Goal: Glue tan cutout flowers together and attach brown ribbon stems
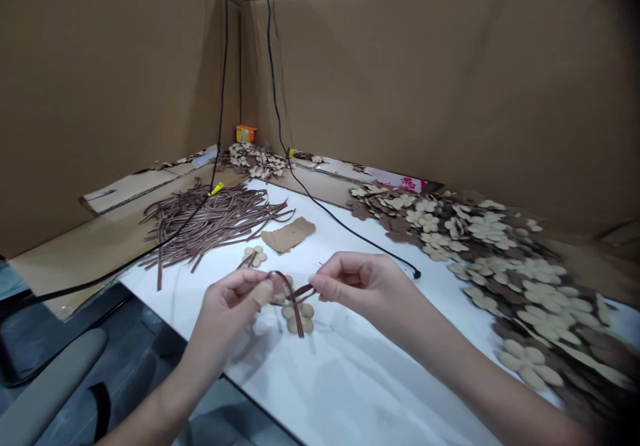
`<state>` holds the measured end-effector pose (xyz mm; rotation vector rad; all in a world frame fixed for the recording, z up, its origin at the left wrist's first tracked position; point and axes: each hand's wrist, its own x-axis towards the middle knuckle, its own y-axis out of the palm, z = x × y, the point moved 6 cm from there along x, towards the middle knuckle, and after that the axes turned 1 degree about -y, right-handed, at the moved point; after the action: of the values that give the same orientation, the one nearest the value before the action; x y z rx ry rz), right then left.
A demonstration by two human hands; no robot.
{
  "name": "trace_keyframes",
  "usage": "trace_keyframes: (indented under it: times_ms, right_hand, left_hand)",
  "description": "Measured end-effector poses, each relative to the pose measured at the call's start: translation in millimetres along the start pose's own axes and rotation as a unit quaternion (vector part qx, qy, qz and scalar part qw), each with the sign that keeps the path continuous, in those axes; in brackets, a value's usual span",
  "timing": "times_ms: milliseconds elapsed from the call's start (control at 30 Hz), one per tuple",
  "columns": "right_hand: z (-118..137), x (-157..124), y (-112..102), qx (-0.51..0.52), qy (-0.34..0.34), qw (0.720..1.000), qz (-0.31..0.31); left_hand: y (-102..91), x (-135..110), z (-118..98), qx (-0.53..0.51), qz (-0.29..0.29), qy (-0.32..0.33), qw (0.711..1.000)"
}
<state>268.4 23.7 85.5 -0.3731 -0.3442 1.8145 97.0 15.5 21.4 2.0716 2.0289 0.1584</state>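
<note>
Brown striped strip (295, 303) – thin, looped – pinched in fingertips of left hand (239, 299) and right hand (361, 283); round-petalled beige flower (308, 313) beneath.

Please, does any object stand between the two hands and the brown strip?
Nothing visible does: the left hand and right hand both pinch the brown strip directly. A beige flower piece shows behind its hanging end.

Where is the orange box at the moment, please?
In the head view, the orange box sits left of centre in the far corner of the cardboard walls, behind flower-shaped pieces.
</note>
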Motion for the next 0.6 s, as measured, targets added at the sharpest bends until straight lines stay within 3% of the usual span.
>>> trace_keyframes:
  times_ms: [167,333,400,533,600]
  right_hand:
    - [-0.1,1.0,2.3,0.073,0.015,0.997,0.021]
    - [-8.1,7.0,5.0,0.116,0.027,0.992,0.031]
    - [-9.2,7.6,5.8,0.126,0.033,0.991,0.038]
    - [-8.4,6.5,6.1,0.127,0.032,0.99,0.046]
    - [-9.0,6.5,5.9,0.118,0.028,0.991,0.048]
  left_hand:
    - [-34.5,1.7,-19.4,0.099,-0.088,0.082,0.988]
    - [-44.3,7.4,-31.9,0.268,-0.103,0.118,0.951]
    - [-42.6,8.9,-38.8,0.388,-0.116,0.179,0.897]
    - [-42.4,6.3,-52.8,0.552,-0.186,0.299,0.756]
    - [-41.8,2.4,-59.9,0.563,-0.205,0.344,0.723]
